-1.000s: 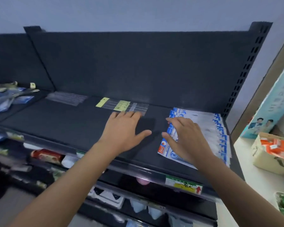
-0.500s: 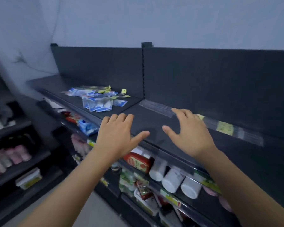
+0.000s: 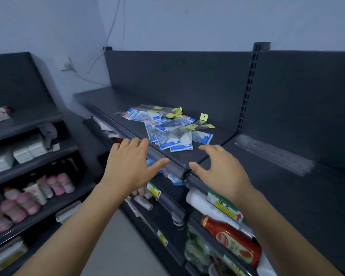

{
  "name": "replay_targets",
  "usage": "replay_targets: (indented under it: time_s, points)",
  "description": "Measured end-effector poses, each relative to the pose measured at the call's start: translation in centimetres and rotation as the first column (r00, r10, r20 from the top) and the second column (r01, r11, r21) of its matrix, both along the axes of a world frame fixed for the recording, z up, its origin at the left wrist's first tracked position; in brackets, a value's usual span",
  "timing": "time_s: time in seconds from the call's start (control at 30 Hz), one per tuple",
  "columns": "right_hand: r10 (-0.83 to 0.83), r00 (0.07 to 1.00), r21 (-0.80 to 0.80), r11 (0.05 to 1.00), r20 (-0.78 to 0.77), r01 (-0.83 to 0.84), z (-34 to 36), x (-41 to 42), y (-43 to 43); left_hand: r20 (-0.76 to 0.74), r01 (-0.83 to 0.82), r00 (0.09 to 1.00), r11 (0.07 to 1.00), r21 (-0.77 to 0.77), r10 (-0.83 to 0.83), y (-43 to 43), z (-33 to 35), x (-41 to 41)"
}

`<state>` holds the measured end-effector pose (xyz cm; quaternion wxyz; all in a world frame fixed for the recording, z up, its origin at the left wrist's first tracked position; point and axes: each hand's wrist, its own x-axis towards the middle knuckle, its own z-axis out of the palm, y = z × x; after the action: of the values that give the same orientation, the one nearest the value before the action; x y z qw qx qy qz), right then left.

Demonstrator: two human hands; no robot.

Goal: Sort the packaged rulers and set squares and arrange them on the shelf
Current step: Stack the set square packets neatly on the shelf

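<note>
A loose heap of blue-and-white set square packets lies on the dark top shelf, mixed with clear ruler sleeves bearing yellow tags. My left hand hovers over the shelf's front rail, fingers spread and holding nothing. My right hand hovers to the right of it, just short of the heap, fingers relaxed and holding nothing. A row of clear ruler sleeves lies flat on the neighbouring shelf section at right.
Lower shelves carry a red sauce bottle, white rolls and small tubes. A second rack at left holds pink bottles and white boxes. A slotted upright divides the two top shelf sections.
The view has swung left from the sorted packets at the right end toward the mixed heap. Both hands left the packets and ruler sleeves and now hover near the heap, holding nothing.
</note>
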<state>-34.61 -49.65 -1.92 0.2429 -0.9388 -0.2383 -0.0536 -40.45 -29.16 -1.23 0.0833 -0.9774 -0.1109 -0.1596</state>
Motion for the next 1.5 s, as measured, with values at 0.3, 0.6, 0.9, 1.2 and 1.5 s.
replay_targets:
  time_s: [0.3, 0.6, 0.9, 1.2, 1.5]
  points:
    - [-0.042, 0.994, 0.023, 0.999, -0.098, 0.045, -2.3, 12.7, 9.1, -0.173, 0.011, 0.985, 1.000, -0.018, -0.014, 8.3, -2.3, 14.2]
    - [-0.258, 0.941, -0.095, 0.966, -0.220, 0.242, -3.1, 20.8, 15.1, -0.245, 0.189, 0.935, 0.944, -0.271, -0.258, 12.7, -4.5, 26.7]
    - [-0.555, 0.690, 0.086, 0.747, -0.465, 0.659, -3.0, 23.7, 16.2, -0.338, 0.330, 0.692, 0.696, -0.638, -0.638, 15.6, -4.0, 38.6]
    - [-0.670, 0.565, 0.221, 0.531, -0.482, 0.818, -3.3, 22.8, 16.6, -0.202, 0.145, 0.587, 0.347, -0.926, -0.784, 18.0, -3.1, 43.0]
    - [-0.473, 0.635, 0.517, 0.370, -0.610, 0.772, -2.8, 22.9, 17.3, 0.030, -0.154, 0.769, -0.231, -0.961, -0.638, 16.7, -2.1, 39.9]
